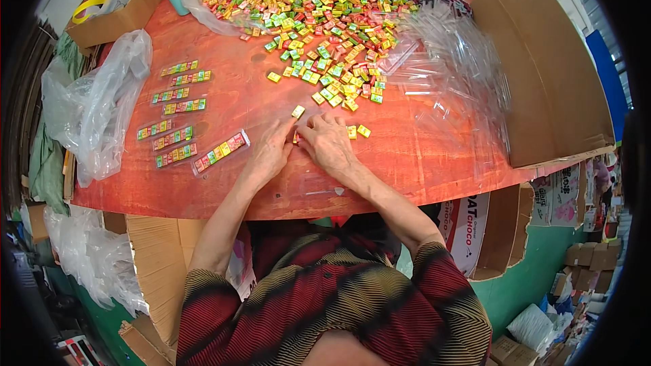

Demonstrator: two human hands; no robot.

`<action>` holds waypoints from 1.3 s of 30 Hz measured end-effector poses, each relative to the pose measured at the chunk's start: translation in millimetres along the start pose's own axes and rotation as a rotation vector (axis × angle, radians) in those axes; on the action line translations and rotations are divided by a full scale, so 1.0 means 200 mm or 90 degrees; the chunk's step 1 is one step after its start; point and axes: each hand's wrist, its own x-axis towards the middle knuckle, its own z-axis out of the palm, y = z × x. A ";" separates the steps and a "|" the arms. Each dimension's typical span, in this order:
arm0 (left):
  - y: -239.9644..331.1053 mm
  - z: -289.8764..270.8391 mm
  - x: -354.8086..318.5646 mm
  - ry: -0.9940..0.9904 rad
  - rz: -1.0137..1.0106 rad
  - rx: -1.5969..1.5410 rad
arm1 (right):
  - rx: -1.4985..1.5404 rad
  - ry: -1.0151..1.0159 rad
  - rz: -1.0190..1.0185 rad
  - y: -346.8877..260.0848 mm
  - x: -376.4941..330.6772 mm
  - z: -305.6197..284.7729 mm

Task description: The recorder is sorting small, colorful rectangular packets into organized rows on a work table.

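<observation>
a round red-orange wooden table (407, 163) carries a far heap of small wrapped candies in red, green and yellow (319, 7). filled clear candy strips (178, 115) lie left. near the middle, left hand (271, 149) and right hand (329, 141) meet, fingers curled, pinching a small candy row (296, 138) between fingertips, mostly hidden.

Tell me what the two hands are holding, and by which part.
Both hands, left hand and right hand, meet over small wrapped candies on the red table. The fingers hide them, so the exact hold cannot be told.
</observation>
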 end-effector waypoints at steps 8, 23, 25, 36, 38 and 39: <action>0.01 0.00 0.01 0.028 -0.009 0.119 | 0.040 -0.039 0.034 -0.01 0.02 -0.02; 0.03 0.02 0.02 0.000 0.028 0.075 | 0.083 -0.122 0.150 0.18 -0.13 -0.34; 0.04 0.02 0.03 -0.005 0.038 0.083 | 0.079 -0.132 0.144 0.24 -0.18 -0.32; 0.11 0.10 0.08 -0.003 0.048 0.096 | -0.126 -0.109 0.217 0.23 -0.20 -0.33; 0.11 0.11 0.09 -0.011 0.019 0.105 | -0.062 -0.108 0.206 0.21 -0.19 -0.30; 0.11 0.11 0.09 -0.012 0.021 0.105 | 0.001 -0.108 0.191 0.21 -0.18 -0.29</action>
